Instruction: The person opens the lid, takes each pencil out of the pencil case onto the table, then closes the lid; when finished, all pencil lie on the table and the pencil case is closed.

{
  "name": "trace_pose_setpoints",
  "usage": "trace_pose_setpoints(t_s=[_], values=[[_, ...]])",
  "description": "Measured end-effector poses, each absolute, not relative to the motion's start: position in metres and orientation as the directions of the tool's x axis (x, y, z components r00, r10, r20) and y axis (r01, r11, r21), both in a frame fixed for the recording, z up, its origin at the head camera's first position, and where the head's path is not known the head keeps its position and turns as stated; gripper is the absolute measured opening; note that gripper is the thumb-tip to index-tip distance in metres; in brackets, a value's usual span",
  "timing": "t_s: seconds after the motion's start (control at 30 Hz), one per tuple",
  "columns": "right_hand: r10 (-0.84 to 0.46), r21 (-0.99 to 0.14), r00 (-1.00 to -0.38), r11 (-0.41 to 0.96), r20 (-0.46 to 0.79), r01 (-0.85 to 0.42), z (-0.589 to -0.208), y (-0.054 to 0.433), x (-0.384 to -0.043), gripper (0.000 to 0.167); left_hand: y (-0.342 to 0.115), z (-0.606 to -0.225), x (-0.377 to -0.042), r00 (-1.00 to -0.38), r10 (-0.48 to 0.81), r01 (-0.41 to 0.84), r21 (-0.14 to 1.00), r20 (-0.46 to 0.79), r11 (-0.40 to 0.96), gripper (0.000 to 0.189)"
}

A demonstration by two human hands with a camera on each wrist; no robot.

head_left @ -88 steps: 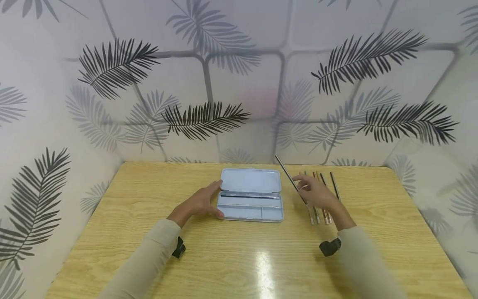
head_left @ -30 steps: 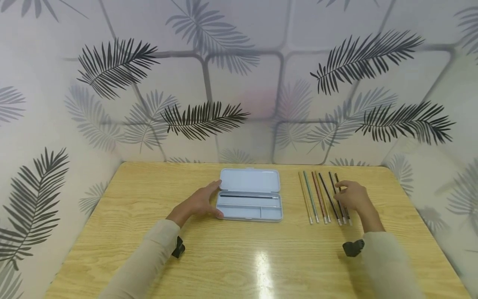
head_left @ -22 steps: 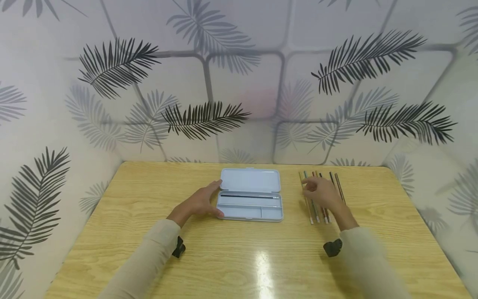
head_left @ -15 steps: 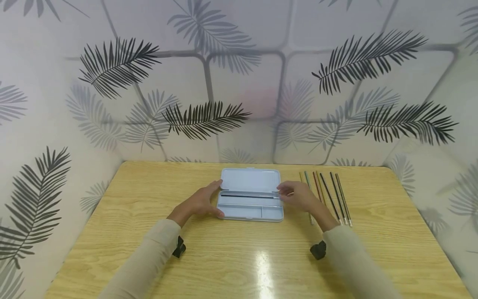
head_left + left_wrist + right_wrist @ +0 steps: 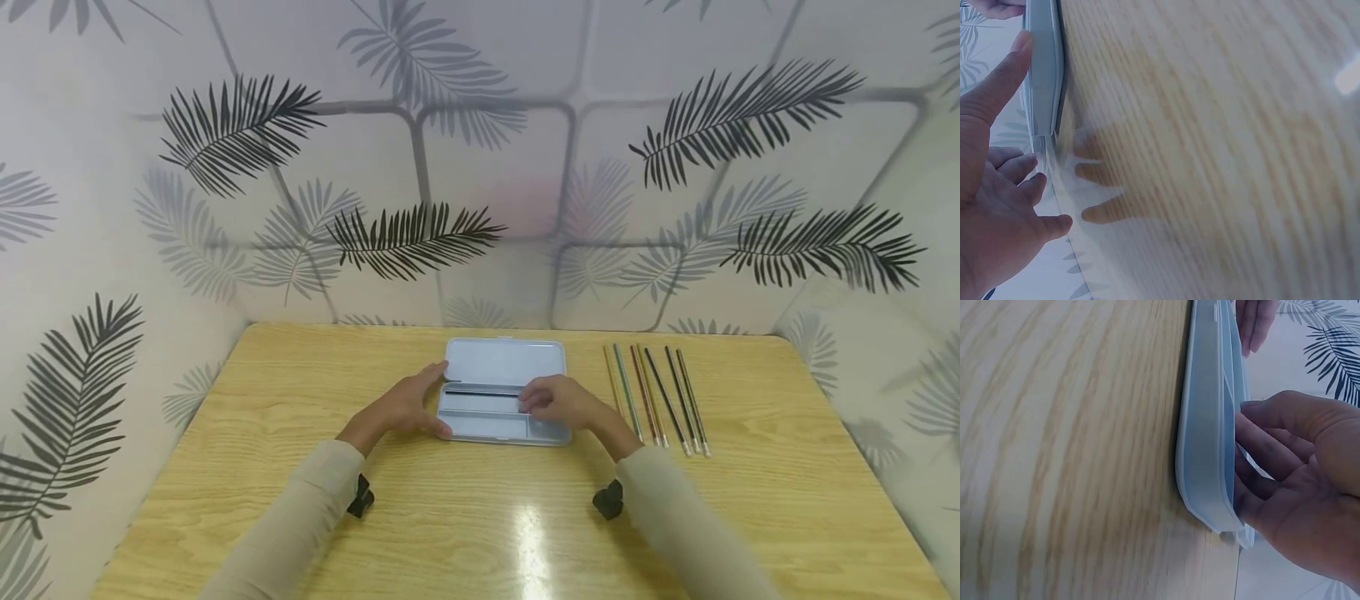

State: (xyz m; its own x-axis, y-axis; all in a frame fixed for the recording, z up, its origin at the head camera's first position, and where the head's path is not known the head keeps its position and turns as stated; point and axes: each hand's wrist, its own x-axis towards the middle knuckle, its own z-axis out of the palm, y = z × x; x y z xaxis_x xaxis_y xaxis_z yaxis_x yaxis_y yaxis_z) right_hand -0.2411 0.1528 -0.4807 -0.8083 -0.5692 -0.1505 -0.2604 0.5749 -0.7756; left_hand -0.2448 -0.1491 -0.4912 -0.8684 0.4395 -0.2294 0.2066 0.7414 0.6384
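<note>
A pale blue pencil case (image 5: 480, 427) lies with its lid (image 5: 504, 360) raised back on the table. One dark pencil (image 5: 480, 393) lies in its long rear compartment. My left hand (image 5: 401, 403) rests at the case's left side, thumb on the front corner and the other fingers loosely extended by the lid. My right hand (image 5: 561, 402) reaches into the case over the right end of that pencil. In the right wrist view, the fingertips dip behind the case wall (image 5: 1207, 425), so whether they pinch the pencil is hidden.
Several pencils, among them a green pencil (image 5: 628, 392) and a black pencil (image 5: 667, 400), lie side by side to the right of the case. The wooden table (image 5: 450, 517) ends at a leaf-patterned wall (image 5: 480, 183).
My right hand held a pencil up, set it down at the right end of the row, then came left past the pencils into the case. My left hand has stayed in place.
</note>
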Motion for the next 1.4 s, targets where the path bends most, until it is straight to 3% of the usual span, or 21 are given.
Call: trace_pose_setpoints(t_s=[0.4, 0.77, 1.07, 1.4], values=[[-0.549, -0.709, -0.819, 0.645, -0.17, -0.285, -0.481, 0.142, -0.245, 0.021, -0.147, -0.49, -0.245, -0.867, 0.44, 0.211, 0.626, -0.235, 0.751, 0.118], [-0.65, -0.75, -0.76, 0.51, -0.016, -0.421, -0.483, 0.148, -0.246, 0.024, -0.145, -0.49, -0.242, -0.869, 0.431, 0.189, 0.642, -0.243, 0.743, 0.118], [-0.529, -0.704, -0.848, 0.595, 0.019, -0.387, -0.468, 0.16, -0.241, 0.027, -0.146, -0.488, -0.242, -0.869, 0.433, 0.193, 0.643, -0.238, 0.741, 0.117], [-0.423, -0.823, -0.906, 0.523, -0.024, -0.222, -0.454, 0.218, -0.234, 0.039, -0.148, -0.489, -0.244, -0.867, 0.441, 0.209, 0.634, -0.232, 0.745, 0.118]])
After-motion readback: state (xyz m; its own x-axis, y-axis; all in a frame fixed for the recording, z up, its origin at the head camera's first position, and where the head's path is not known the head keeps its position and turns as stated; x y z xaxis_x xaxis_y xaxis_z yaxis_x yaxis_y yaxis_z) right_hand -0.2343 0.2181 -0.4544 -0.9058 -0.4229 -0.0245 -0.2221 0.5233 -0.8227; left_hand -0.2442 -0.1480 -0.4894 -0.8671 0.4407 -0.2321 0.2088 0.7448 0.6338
